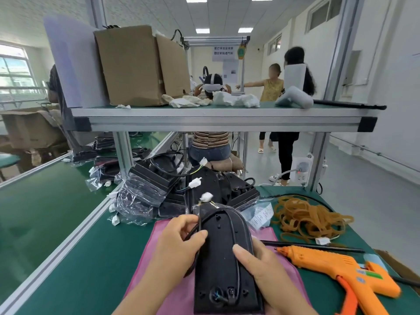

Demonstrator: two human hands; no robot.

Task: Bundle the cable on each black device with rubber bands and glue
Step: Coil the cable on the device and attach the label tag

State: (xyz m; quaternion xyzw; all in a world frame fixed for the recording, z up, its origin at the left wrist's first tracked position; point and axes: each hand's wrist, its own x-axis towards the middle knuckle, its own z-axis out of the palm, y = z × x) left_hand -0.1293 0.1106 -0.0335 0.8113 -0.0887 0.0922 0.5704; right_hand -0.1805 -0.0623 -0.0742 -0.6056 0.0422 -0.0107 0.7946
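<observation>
A black device [221, 258] lies lengthwise on a pink cloth [145, 264] in front of me. Its black cable [236, 233] loops over the device's back and ends in a white connector [206, 197] at the far end. My left hand [179, 242] pinches a stretch of the cable at the device's left edge. My right hand [261, 267] grips the device's right side, thumb on top. A heap of tan rubber bands [306, 218] lies to the right. An orange glue gun [341, 271] rests on the green bench at the right, nozzle pointing left.
More black devices [172, 187] with cables and plastic bags pile up behind the cloth. A black rod [313, 246] lies by the glue gun. An aluminium shelf [222, 120] with cardboard boxes spans overhead. A conveyor [41, 201] runs on the left. People stand and sit beyond.
</observation>
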